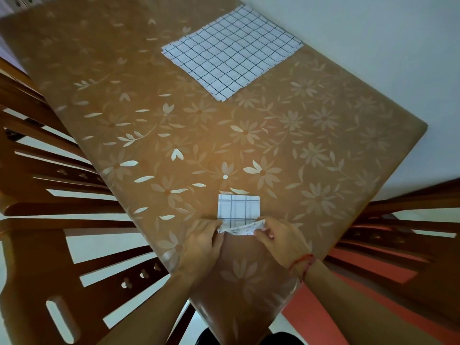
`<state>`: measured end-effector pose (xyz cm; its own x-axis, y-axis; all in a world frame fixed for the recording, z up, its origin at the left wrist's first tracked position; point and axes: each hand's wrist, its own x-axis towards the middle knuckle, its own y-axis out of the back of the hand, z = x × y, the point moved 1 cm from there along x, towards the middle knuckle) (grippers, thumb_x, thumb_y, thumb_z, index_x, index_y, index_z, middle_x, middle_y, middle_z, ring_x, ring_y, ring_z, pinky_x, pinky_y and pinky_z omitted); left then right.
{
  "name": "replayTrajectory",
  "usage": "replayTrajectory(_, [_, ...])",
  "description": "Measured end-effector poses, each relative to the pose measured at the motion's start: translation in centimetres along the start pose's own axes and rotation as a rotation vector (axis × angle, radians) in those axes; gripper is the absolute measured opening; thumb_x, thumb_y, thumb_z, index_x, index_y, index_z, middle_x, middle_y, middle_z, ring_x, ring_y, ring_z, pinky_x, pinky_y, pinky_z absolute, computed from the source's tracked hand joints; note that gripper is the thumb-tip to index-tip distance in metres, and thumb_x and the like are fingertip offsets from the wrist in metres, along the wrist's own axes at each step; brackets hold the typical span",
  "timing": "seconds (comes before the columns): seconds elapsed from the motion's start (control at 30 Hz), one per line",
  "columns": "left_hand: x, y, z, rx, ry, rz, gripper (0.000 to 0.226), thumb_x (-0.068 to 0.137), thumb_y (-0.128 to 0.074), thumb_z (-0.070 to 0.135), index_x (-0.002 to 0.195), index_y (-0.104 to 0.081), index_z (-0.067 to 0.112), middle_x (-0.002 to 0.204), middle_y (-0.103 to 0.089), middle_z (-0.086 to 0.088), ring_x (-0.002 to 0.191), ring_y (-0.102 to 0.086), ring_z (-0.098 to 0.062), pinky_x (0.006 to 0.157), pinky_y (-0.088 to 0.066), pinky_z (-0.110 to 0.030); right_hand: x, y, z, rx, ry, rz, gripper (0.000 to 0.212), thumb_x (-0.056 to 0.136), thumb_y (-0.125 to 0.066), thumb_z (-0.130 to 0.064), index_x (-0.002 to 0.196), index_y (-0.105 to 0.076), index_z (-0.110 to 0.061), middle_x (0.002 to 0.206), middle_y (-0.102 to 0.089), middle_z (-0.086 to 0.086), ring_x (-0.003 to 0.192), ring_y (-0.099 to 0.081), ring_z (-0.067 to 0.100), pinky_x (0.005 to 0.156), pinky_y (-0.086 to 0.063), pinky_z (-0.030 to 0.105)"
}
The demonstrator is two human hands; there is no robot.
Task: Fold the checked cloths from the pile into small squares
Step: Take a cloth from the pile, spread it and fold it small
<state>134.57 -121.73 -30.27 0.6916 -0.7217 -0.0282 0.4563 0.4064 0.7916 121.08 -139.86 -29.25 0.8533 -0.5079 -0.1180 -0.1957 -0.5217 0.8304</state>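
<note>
A small folded white checked cloth (238, 207) lies low in the frame's centre, its near edge lifted; the flat pile of checked cloths (231, 52) sits upper centre-right, well apart

Two hands, left (202, 242) and right (281, 241) — one part-folded cloth (239, 207), one pile (231, 51), one table (149, 108).

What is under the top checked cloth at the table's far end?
Staggered edges of more checked cloths peek out beneath it, resting on the floral tablecloth. How many is covered.
</note>
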Motion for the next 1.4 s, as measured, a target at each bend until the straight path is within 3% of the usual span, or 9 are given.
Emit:
replayTrajectory(0.1, [1.0, 0.1, 0.1, -0.008, 0.053, 0.01, 0.024, 0.093, -0.051, 0.032, 0.11, -0.066, 0.023, 0.107, -0.066, 0.01, 0.109, -0.053, -0.014, 0.1, -0.039, -0.036, 0.8, -0.1, -0.3, 0.015, -0.07, 0.001, 0.018, 0.09, -0.056, -0.044, 0.095, -0.058, -0.027, 0.076, -0.066, -0.009, 0.066, -0.06, 0.011, 0.056, -0.045, 0.027])
replayTrajectory(0.2, [1.9, 0.1, 0.1, -0.015, 0.078, 0.027, 0.02, 0.093, -0.053, 0.031, 0.11, -0.062, 0.027, 0.094, -0.064, 0.014, 0.095, -0.055, -0.011, 0.097, -0.037, -0.034, 1.6, -0.3, -0.7, 0.03, -0.131, -0.007, 0.024, 0.09, -0.056, -0.039, 0.11, -0.058, -0.026, 0.076, -0.063, -0.013, 0.065, -0.06, 0.01, 0.056, -0.045, 0.026])
replayTrajectory(0.43, [3.0, -0.6, -0.8, 0.096, 0.103, 0.069, 0.029, 0.086, -0.059, 0.029, 0.112, -0.064, 0.016, 0.08, -0.064, 0.006, 0.079, -0.058, -0.019, 0.085, -0.04, -0.037, 3.2, -0.5, -0.9, 0.049, -0.211, -0.003, 0.035, 0.09, -0.058, -0.035, 0.124, -0.055, -0.027, 0.072, -0.06, -0.011, 0.07, -0.06, 0.014, 0.061, -0.044, 0.025])
replayTrajectory(0.57, [3.2, -0.9, -1.2, 0.159, 0.08, 0.033, 0.04, 0.087, -0.048, 0.036, 0.117, -0.062, 0.013, 0.088, -0.066, -0.001, 0.086, -0.061, -0.024, 0.087, -0.044, -0.042, 3.8, -0.7, -0.8, 0.034, -0.232, 0.006, 0.034, 0.089, -0.058, -0.037, 0.121, -0.054, -0.026, 0.074, -0.061, -0.01, 0.072, -0.061, 0.015, 0.063, -0.048, 0.027])
replayTrajectory(0.77, [3.4, -0.2, -0.9, 0.247, -0.173, -0.015, 0.045, 0.094, -0.043, 0.025, 0.136, -0.048, 0.012, 0.136, -0.051, -0.005, 0.12, -0.049, -0.024, 0.1, -0.042, -0.04, 4.0, -0.6, -1.1, 0.011, -0.247, 0.094, 0.037, 0.088, -0.059, -0.039, 0.122, -0.051, -0.025, 0.094, -0.06, -0.006, 0.074, -0.059, 0.014, 0.064, -0.052, 0.03])
replayTrajectory(0.87, [3.6, -0.5, -1.5, 0.349, -0.269, -0.075, 0.048, 0.097, -0.034, 0.024, 0.141, -0.047, 0.007, 0.148, -0.044, -0.008, 0.138, -0.038, -0.022, 0.114, -0.028, -0.04, 4.0, -0.5, -2.3, -0.007, -0.087, 0.211, 0.035, 0.089, -0.059, -0.032, 0.121, -0.053, -0.018, 0.11, -0.052, 0.001, 0.084, -0.057, 0.015, 0.066, -0.05, 0.025])
replayTrajectory(1.03, [3.8, -1.0, -2.6, 0.41, -0.325, -0.114, 0.049, 0.101, -0.026, 0.023, 0.141, -0.047, 0.003, 0.153, -0.037, -0.01, 0.145, -0.028, -0.023, 0.116, -0.024, -0.042, 4.3, -2.6, -5.6, -0.097, 0.282, 0.105, 0.043, 0.093, -0.048, -0.026, 0.134, -0.05, -0.014, 0.139, -0.046, 0.007, 0.125, -0.044, 0.021, 0.103, -0.041, 0.033])
replayTrajectory(1.17, [4.1, -1.3, -2.7, 0.455, -0.341, -0.148, 0.05, 0.1, -0.034, 0.025, 0.145, -0.041, 0.004, 0.155, -0.033, -0.01, 0.147, -0.021, -0.02, 0.116, -0.023, -0.044, 4.7, -5.2, -6.0, -0.143, 0.367, -0.02, 0.052, 0.094, -0.043, -0.014, 0.144, -0.037, -0.003, 0.154, -0.029, 0.013, 0.146, -0.021, 0.023, 0.117, -0.025, 0.038])
replayTrajectory(1.4, [4.2, -1.9, -3.4, 0.504, -0.33, -0.177, 0.052, 0.102, -0.027, 0.026, 0.146, -0.037, 0.001, 0.156, -0.03, -0.012, 0.147, -0.021, -0.022, 0.118, -0.021, -0.043, 4.9, -6.9, -5.0, -0.29, 0.34, -0.06, 0.055, 0.098, -0.032, -0.02, 0.149, -0.024, -0.001, 0.158, -0.019, 0.014, 0.148, -0.012, 0.023, 0.12, -0.019, 0.04])
